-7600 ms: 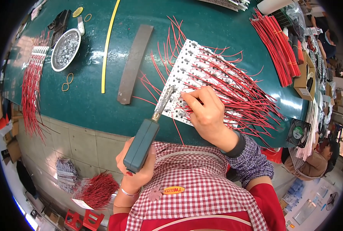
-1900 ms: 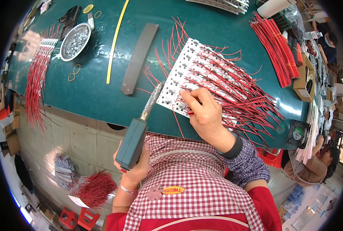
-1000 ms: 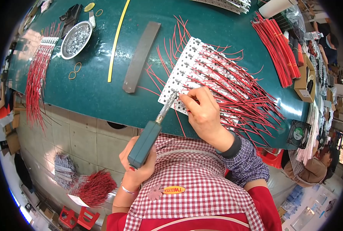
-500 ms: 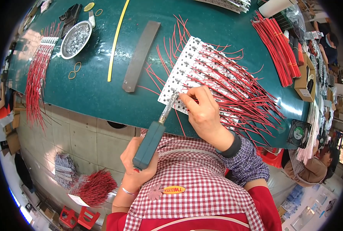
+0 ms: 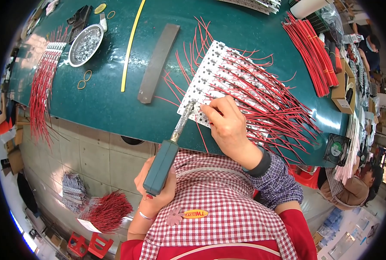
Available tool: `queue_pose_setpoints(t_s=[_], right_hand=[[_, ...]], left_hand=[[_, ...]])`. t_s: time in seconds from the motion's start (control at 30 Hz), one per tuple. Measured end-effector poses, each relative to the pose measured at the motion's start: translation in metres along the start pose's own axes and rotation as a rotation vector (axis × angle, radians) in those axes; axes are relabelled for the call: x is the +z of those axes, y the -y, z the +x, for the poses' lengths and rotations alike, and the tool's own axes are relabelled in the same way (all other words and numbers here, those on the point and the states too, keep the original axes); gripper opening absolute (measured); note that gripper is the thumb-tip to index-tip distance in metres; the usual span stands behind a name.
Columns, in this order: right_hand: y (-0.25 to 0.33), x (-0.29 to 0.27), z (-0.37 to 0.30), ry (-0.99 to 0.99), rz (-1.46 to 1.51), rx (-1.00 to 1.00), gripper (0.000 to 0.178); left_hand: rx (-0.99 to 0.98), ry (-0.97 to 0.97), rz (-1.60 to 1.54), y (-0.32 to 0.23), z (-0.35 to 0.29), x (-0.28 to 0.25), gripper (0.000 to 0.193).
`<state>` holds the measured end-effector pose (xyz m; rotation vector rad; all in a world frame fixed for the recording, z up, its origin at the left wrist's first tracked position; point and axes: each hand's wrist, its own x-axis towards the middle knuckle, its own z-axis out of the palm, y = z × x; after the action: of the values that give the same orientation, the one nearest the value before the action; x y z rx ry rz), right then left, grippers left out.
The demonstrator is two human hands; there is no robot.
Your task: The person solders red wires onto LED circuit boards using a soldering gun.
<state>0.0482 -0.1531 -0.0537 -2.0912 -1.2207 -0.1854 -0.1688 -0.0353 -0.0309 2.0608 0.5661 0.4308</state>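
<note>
My left hand (image 5: pixel 157 184) is wrapped round the green body of a soldering gun (image 5: pixel 161 167). Its metal shaft slants up and away, and the tip rests at or just over the near-left part of a white circuit board panel (image 5: pixel 210 65) dotted with black squares. Thin red and black wires (image 5: pixel 262 99) fan out across the panel to the right. Over the panel's near edge, just right of the tip, my right hand (image 5: pixel 228 125) is closed, thumb and forefinger pinched together. What sits in the pinch, probably a wire end, is too small to make out.
Left of the panel lie a dark grey bar (image 5: pixel 159 63) and a yellow strip (image 5: pixel 132 45). A metal bowl (image 5: pixel 73 58) of shiny scraps stands farther left, near another wired panel (image 5: pixel 41 91). Red wire bundles (image 5: pixel 312 56), a cardboard box (image 5: pixel 344 93) and a small fan (image 5: pixel 336 150) line the right side.
My left hand has drawn the soldering gun slightly left and toward me, its tip moving left away from the right fingertips. My right hand has barely moved.
</note>
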Motion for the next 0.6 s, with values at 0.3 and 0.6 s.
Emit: queue_pose_setpoints(t_s=[0.3,0.6], right_hand=[[0.0001,0.0021,-0.0026,-0.04,-0.001,-0.007,0.042],[-0.0017,0.0027,-0.0028,-0.034,0.013,-0.022,0.041]], left_hand=[[0.041,-0.032,0.051,-0.0091,0.0041,0.0018,0.029],[-0.053,0.013,-0.04,-0.0093,0.005,0.0039,0.031]])
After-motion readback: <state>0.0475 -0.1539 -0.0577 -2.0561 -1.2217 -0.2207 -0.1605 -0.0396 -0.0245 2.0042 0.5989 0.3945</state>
